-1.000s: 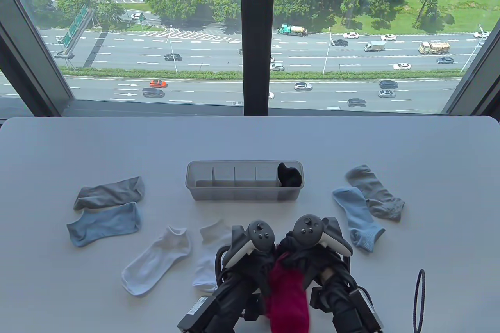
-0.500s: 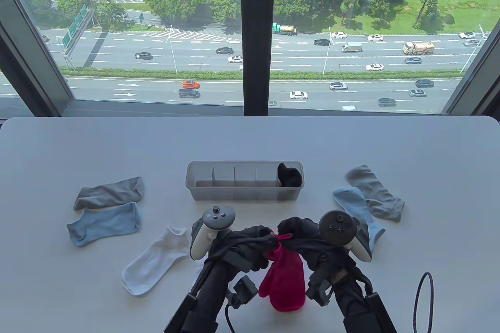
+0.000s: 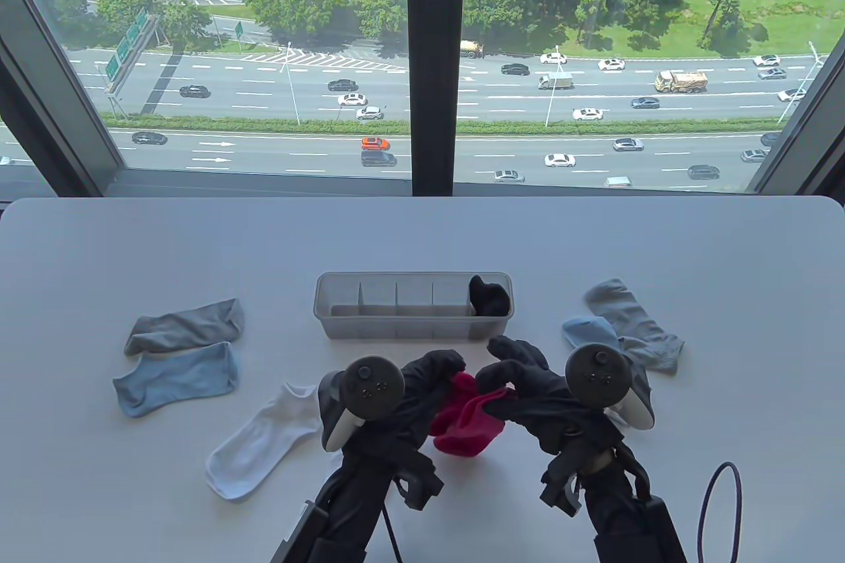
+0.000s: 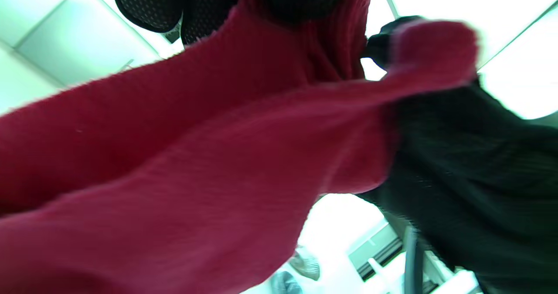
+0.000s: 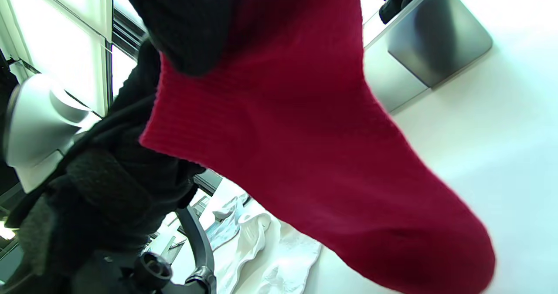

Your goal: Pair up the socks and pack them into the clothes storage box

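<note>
Both gloved hands hold red socks [image 3: 465, 421] above the table, in front of the storage box [image 3: 396, 324]. My left hand [image 3: 432, 378] grips the cuff at its left side, and my right hand [image 3: 511, 385] pinches the other side. The red fabric [image 4: 196, 163] fills the left wrist view and hangs across the right wrist view [image 5: 314, 146]. The grey box has dividers, with a rolled black pair [image 3: 489, 297] in its rightmost compartment. Loose socks lie around: a grey sock [image 3: 185, 325], a light blue sock [image 3: 175, 378] and a white sock [image 3: 264, 441] on the left.
A second grey sock [image 3: 634, 322] and a second blue sock [image 3: 587, 329] lie to the right, partly behind my right hand's tracker. A dark cable loop [image 3: 719, 510] sits at the bottom right. A window runs behind the table's far edge.
Both hands have moved forward toward the box and spread apart. The red socks, hanging long a second ago, are now lifted and bunched between the fingers. The second white sock is covered by my left arm.
</note>
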### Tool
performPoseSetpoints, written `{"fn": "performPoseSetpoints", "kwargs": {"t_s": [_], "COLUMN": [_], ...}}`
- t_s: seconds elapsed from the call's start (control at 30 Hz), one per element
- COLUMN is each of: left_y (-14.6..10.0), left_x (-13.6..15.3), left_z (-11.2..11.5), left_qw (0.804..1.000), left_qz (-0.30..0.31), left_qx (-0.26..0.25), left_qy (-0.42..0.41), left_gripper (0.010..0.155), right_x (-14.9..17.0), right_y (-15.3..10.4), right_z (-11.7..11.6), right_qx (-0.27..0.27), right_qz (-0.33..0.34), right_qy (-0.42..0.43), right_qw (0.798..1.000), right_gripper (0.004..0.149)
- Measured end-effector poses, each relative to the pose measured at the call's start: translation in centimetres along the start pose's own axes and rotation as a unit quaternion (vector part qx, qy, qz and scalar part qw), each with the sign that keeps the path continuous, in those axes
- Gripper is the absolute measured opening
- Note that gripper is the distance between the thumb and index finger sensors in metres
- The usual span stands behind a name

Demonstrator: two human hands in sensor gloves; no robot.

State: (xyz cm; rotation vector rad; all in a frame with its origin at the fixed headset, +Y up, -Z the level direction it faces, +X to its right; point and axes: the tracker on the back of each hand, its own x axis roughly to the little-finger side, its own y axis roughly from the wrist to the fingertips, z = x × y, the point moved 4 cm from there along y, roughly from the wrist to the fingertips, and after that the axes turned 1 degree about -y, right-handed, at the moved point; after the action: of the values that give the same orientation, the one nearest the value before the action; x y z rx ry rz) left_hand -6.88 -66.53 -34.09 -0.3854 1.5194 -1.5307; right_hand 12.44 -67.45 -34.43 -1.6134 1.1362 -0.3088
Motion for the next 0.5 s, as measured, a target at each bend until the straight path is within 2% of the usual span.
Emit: {"fn": "performPoseSetpoints", "kwargs": {"t_s": [0.07,0.1,0.17,0.23,0.3,0.37,0.43,0.47,0.5], "left_y": [0.0,0.0,0.0,-0.1,-0.1,0.0,0.1,0.2,0.3], "left_x": [-0.1,0.1,1.1,2.3,3.0,3.3,3.3,3.3,3.3], "left_z": [0.0,0.1,-0.3,-0.8,-0.9,-0.5,0.7,1.0,1.2], "left_qw": [1.000,1.000,0.999,0.998,0.996,0.989,0.977,0.974,0.973], "left_qz": [-0.004,-0.010,-0.036,-0.058,-0.061,-0.062,-0.074,-0.078,-0.079], "left_qx": [-0.001,0.004,0.005,0.021,0.042,0.079,0.156,0.176,0.182], "left_qy": [0.012,0.013,0.007,-0.015,-0.055,-0.105,-0.126,-0.122,-0.115], "left_gripper": [0.047,0.051,0.059,0.065,0.070,0.083,0.090,0.084,0.070], "right_x": [0.4,0.6,0.9,1.4,1.7,1.5,0.7,0.5,0.3], "right_y": [0.0,-0.2,-0.8,-1.5,-1.5,-1.2,-0.7,-0.7,-0.6], "right_z": [-0.1,0.2,1.4,2.6,2.7,2.3,1.4,1.3,1.1], "right_qx": [0.029,0.074,0.137,0.169,0.131,0.104,0.071,0.071,0.074], "right_qz": [-0.008,-0.013,-0.026,-0.029,-0.008,0.008,0.026,0.027,0.027], "right_qy": [-0.008,-0.006,-0.010,-0.005,0.034,0.057,0.061,0.058,0.052], "right_qw": [1.000,0.997,0.990,0.985,0.991,0.993,0.995,0.995,0.996], "right_gripper": [0.041,0.041,0.041,0.041,0.040,0.040,0.040,0.040,0.039]}}
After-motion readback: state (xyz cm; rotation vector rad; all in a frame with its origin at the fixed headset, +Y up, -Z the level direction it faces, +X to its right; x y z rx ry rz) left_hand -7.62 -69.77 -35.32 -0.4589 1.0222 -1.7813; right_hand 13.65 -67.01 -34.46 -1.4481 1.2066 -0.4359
